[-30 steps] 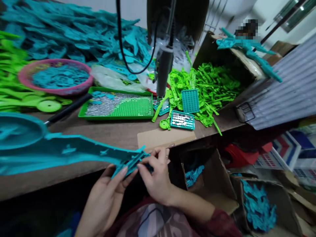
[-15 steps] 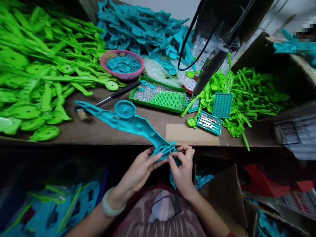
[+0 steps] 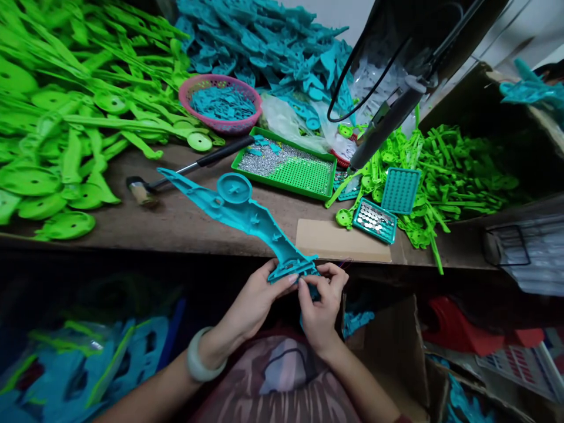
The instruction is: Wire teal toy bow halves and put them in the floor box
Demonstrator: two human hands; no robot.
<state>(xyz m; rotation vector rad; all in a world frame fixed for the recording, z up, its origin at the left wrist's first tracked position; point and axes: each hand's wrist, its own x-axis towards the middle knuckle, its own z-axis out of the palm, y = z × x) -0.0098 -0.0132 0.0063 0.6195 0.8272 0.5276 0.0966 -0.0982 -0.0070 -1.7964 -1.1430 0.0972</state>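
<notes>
A long teal plastic part (image 3: 240, 214) with a round disc near its middle reaches from my lap up over the wooden bench (image 3: 185, 226). My left hand (image 3: 257, 298) grips its near end from the left, fingers closed on it. My right hand (image 3: 320, 308) pinches the same end from the right, and a second small teal piece hangs under its fingers. A pale bangle (image 3: 199, 358) sits on my left wrist.
Piles of green parts (image 3: 66, 135) and teal parts (image 3: 264, 53) cover the bench back. A pink basket (image 3: 220, 104), a green tray of small metal pieces (image 3: 286, 167), two teal grid trays (image 3: 383, 205), a hammer (image 3: 185, 171) and a cardboard sheet (image 3: 341, 241) lie nearby. A hanging tool (image 3: 388, 120) dangles above. Cardboard boxes (image 3: 396, 352) stand below.
The view has swung left and down, so the bench's left side shows. Both hands stay on the near end of the teal part, which is now further from the camera.
</notes>
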